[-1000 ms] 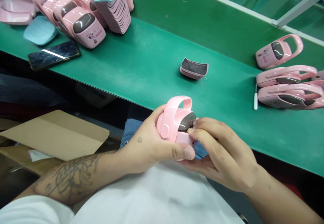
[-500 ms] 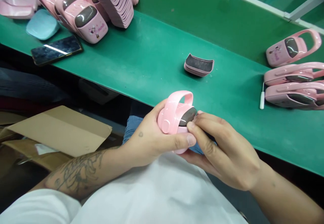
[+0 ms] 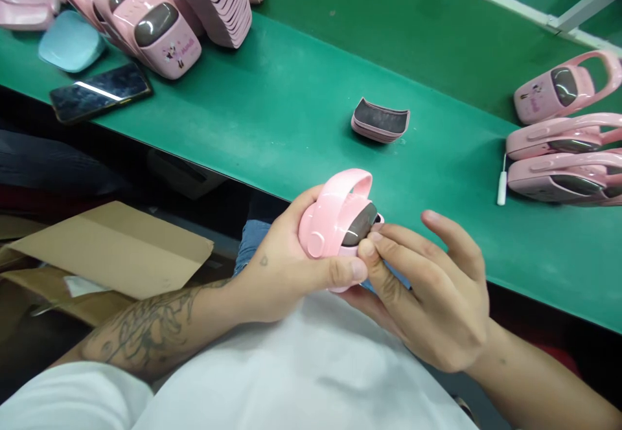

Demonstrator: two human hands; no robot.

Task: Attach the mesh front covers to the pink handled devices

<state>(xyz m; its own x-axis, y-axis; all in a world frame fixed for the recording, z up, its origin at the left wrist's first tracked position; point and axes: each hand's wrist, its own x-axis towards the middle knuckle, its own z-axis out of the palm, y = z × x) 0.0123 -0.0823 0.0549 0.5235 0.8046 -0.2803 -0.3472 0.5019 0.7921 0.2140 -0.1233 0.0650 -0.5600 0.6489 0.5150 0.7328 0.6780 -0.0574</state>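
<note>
My left hand (image 3: 296, 258) is wrapped round a glossy pink plastic housing (image 3: 324, 224) with a loop handle on top and a smoky dark window (image 3: 360, 225). Its thumb lies along the near side, and the hand hides much of the lower part. At the window's right edge, my right hand (image 3: 427, 287) has thumb and fingertips pinched together against the housing, one finger lifted away. Whatever lies between those fingertips is hidden. Beyond the hands, small curved pink pieces with a dark inner face (image 3: 381, 119) lie stacked on the green table (image 3: 291, 125).
Similar pink housings (image 3: 162, 38) crowd the left back, beside a stack of pink shells (image 3: 218, 9), a light-blue piece (image 3: 71, 41) and a phone (image 3: 101, 92). More housings (image 3: 549, 96) and a white-handled screwdriver (image 3: 502, 187) lie right. An opened cardboard box (image 3: 116, 248) stands below left.
One finger of my right hand has lifted and spread away from the housing, while its thumb and other fingertips stay pinched at the window's edge. My left hand keeps its hold.
</note>
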